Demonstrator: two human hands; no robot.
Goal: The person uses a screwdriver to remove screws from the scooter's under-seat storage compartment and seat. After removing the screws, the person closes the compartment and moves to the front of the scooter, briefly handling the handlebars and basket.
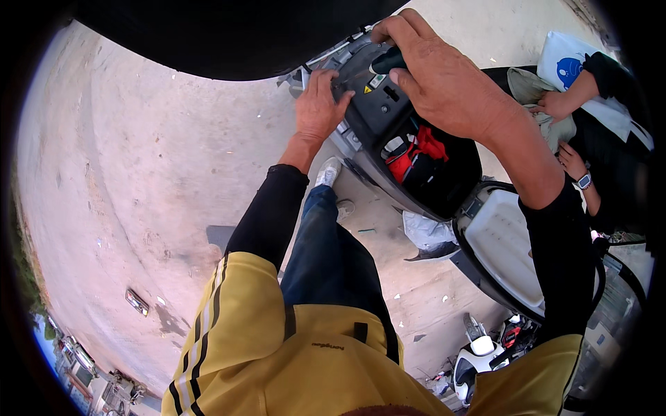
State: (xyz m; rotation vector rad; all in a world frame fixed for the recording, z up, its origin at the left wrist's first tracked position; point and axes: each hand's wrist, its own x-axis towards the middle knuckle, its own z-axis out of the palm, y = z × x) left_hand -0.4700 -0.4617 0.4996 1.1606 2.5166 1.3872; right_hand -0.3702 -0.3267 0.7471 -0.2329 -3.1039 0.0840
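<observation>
My left hand (pixel 319 104) rests flat with spread fingers on the grey rear edge of an open scooter storage compartment (pixel 378 114). My right hand (pixel 437 73) is closed around a dark green tool handle (pixel 387 62), held down onto the same black plastic part. Inside the compartment lies a red cloth or bag (pixel 416 154) among dark items. The raised seat underside (pixel 506 249), white with a black rim, stands open to the right.
Another person in dark sleeves, wearing a wrist watch (pixel 584 181), handles a grey-green cloth (pixel 538 97) at upper right beside a white bag (pixel 565 59). A crumpled pale cloth (pixel 427 232) lies on the concrete ground. A white scooter (pixel 479 353) is parked beyond.
</observation>
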